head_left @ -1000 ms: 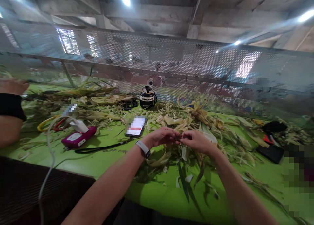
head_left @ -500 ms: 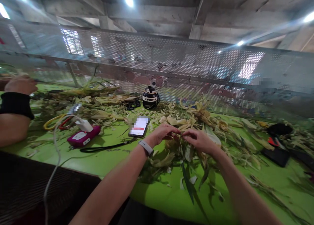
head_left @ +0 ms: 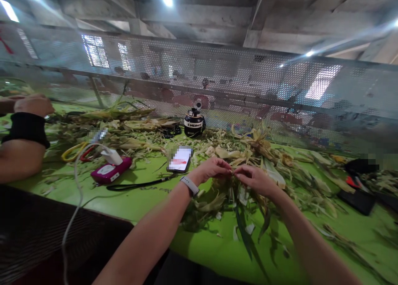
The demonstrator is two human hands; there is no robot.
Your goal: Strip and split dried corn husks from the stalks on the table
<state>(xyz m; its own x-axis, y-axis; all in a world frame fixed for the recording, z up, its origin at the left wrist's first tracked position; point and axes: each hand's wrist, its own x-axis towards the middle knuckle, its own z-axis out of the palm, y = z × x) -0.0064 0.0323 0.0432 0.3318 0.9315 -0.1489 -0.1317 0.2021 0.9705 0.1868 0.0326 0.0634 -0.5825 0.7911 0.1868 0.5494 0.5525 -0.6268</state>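
Observation:
My left hand (head_left: 213, 169), with a grey band on its wrist, pinches a small pale bit of corn husk at its fingertips. From the other side my right hand (head_left: 254, 179) closes its thumb and fingers on the same spot, almost touching the left fingertips. Much of the piece is hidden by the fingers. Just beneath both hands lies a loose heap of dry corn husks (head_left: 214, 203), pale and yellow-green. A long dark green leaf (head_left: 243, 232) hangs from it toward the table's front edge.
On the green table (head_left: 149, 206) lie a phone (head_left: 180, 158), a purple power strip (head_left: 112, 170) with a white plug, and a black strap. A black jar (head_left: 193, 125) stands before the perforated metal screen (head_left: 224, 86). Another person's hand (head_left: 34, 105) is at far left.
The whole view has shifted slightly to the right. Both hands keep their pinch over the husk heap, fingertips still close together.

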